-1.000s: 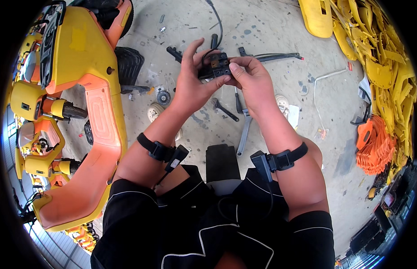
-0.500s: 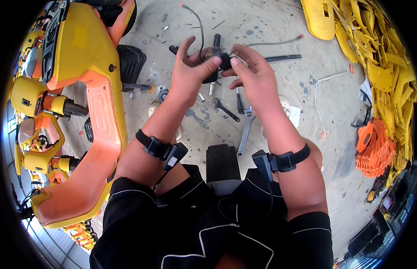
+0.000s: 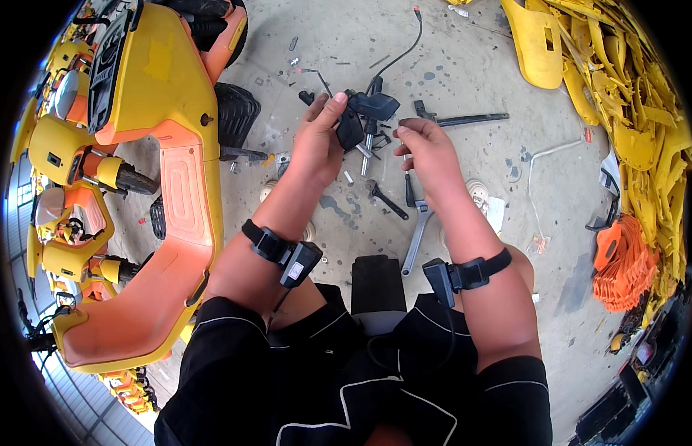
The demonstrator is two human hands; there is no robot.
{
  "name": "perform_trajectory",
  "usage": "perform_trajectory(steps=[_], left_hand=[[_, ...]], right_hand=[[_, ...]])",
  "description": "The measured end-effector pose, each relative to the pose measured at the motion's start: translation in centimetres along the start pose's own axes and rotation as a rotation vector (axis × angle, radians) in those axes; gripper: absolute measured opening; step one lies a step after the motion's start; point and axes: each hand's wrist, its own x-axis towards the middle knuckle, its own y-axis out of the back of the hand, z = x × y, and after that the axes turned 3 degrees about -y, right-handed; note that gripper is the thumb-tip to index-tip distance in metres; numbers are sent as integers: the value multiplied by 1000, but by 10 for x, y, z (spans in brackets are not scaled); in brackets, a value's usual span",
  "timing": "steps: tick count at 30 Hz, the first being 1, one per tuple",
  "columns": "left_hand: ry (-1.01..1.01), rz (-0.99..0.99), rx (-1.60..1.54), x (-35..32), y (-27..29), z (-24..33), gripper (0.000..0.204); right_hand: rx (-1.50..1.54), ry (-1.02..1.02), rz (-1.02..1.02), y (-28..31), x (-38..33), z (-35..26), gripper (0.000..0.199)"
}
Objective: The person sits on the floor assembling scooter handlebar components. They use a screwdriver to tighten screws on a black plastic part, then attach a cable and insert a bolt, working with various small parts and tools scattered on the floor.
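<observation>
My left hand (image 3: 321,146) grips a black plastic part (image 3: 351,128) with its thumb on top. Beside it sits a black angular housing (image 3: 377,106), and I cannot tell whether the two are joined. A dark cable with a red tip (image 3: 407,53) runs up and away from there. Below the housing a silver rod (image 3: 368,141) shows. My right hand (image 3: 429,154) is apart from these, its fingers curled and pinched; what they hold, if anything, is too small to make out. Beneath it stands the black handle of a screwdriver (image 3: 409,190).
On the concrete floor lie an adjustable wrench (image 3: 387,201), a large silver wrench (image 3: 416,238) and a black bar (image 3: 469,119). A yellow-and-orange scooter body (image 3: 186,171) stands at left. Yellow panels (image 3: 632,141) and orange parts (image 3: 622,264) are piled at right.
My hands have moved apart: the right has let go of the black part and drawn down and to the right. My left hand keeps hold, and the part is turned. The view has shifted slightly.
</observation>
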Motion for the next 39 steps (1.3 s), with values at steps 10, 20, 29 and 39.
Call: perform_trajectory(steps=[10,20,29,39], left_hand=[[4,80,20,0,-9,-10,29],[-12,130,30,12,-7,-12,34],[-264,-31,345,-16,-47,-2,88],[-219,-426,143,-19,-24,14,95]], right_hand=[[234,43,-34,-8,12,13,43],[186,-18,-4,-5,11,8,43],[420,212,68,-18,14,0,50],[463,342,-146,-3,2,-15,21]])
